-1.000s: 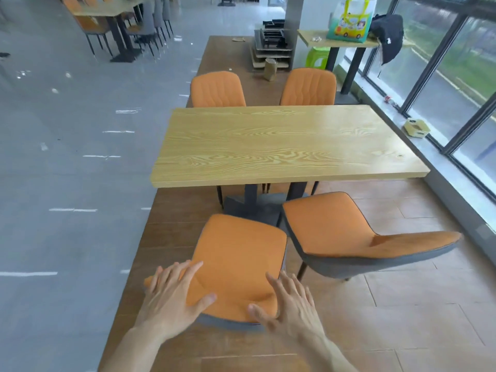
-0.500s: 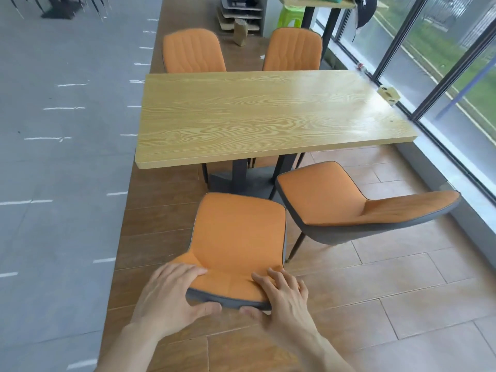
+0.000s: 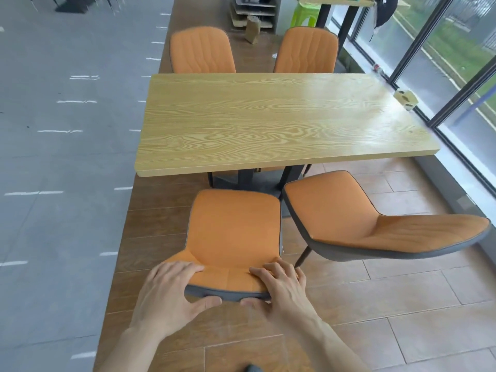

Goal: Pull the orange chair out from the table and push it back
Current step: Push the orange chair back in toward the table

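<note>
An orange chair (image 3: pixel 236 232) with a grey back shell stands in front of me, its seat a little clear of the near edge of the wooden table (image 3: pixel 279 122). My left hand (image 3: pixel 169 294) grips the left part of the chair's backrest top, fingers over the orange front and thumb on the grey back. My right hand (image 3: pixel 279 288) grips the right part of the same edge in the same way.
A second orange chair (image 3: pixel 375 224) stands turned sideways just to the right, close to the held chair. Two more orange chairs (image 3: pixel 202 51) are tucked in at the far side. A window wall (image 3: pixel 461 84) runs along the right. Grey floor lies to the left.
Both hands went from hovering open above the backrest to closing on its top edge. The view has shifted closer over the chair and table.
</note>
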Motion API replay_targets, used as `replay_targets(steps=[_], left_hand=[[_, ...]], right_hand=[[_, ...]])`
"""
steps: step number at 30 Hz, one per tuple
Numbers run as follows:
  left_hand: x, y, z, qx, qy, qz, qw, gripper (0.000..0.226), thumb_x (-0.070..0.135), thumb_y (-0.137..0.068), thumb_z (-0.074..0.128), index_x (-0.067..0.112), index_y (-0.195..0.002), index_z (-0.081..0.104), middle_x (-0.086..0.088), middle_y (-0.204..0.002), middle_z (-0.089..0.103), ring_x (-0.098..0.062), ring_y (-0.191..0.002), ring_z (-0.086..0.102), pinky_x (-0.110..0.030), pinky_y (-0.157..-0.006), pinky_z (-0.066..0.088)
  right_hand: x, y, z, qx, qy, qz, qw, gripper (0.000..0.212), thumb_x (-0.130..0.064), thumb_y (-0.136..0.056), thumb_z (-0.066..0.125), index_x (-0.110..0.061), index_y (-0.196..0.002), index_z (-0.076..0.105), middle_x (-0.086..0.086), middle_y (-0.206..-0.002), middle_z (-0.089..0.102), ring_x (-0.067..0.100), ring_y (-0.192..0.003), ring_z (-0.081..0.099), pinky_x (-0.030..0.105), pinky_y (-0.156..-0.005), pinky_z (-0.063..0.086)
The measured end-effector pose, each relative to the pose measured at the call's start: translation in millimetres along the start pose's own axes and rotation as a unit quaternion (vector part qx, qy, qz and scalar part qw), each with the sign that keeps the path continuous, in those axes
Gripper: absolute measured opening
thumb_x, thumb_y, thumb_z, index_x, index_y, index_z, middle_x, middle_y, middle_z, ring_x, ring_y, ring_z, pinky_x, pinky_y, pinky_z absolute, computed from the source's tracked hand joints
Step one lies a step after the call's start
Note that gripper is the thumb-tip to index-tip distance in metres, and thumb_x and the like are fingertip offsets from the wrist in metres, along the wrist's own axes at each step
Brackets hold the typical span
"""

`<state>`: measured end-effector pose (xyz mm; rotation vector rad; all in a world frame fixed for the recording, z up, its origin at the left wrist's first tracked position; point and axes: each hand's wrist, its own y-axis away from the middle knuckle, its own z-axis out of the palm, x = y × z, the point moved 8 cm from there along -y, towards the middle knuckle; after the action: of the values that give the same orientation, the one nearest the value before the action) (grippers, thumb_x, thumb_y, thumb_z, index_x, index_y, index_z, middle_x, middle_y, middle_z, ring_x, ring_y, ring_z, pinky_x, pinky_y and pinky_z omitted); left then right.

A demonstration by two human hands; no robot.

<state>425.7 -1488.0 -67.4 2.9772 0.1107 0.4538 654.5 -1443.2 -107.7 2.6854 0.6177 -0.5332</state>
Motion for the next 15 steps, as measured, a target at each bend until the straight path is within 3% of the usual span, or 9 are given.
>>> replay_targets(steps=[8, 12, 15], left_hand=[[-6, -69, -4, -0.007, -0.001, -0.023, 1.0, 0.089, 0.103, -0.064, 0.032, 0.044, -0.127, 0.055, 0.02, -0.129, 0.057, -0.013, -0.125, 0.047, -0.041, -0.111, 0.034], [-21, -77, -5, -0.03, -0.009, -0.025, 0.999, 0.089, 0.104, -0.062, 0.033, 0.045, -0.125, 0.055, 0.021, -0.126, 0.057, -0.013, -0.123, 0.047, -0.041, -0.109, 0.036], [-23, -77, -7, -0.024, -0.001, -0.033, 0.999, 0.089, 0.104, -0.061, 0.033, 0.046, -0.123, 0.056, 0.023, -0.124, 0.055, -0.011, -0.121, 0.046, -0.04, -0.111, 0.034]], right_hand=[[17, -74, -28, -0.005, -0.001, -0.018, 1.0, 0.105, -0.104, -0.072, 0.016, -0.037, -0.144, 0.053, -0.002, -0.137, 0.057, 0.035, -0.14, 0.038, 0.065, -0.112, 0.026], [5, -77, -24, 0.016, -0.011, -0.023, 1.0, 0.093, -0.1, -0.078, 0.026, -0.036, -0.137, 0.058, -0.004, -0.128, 0.061, 0.033, -0.138, 0.042, 0.067, -0.11, 0.028], [4, -78, -23, 0.014, -0.017, -0.023, 0.999, 0.092, -0.101, -0.078, 0.026, -0.037, -0.138, 0.057, -0.006, -0.132, 0.06, 0.033, -0.142, 0.039, 0.068, -0.111, 0.026]])
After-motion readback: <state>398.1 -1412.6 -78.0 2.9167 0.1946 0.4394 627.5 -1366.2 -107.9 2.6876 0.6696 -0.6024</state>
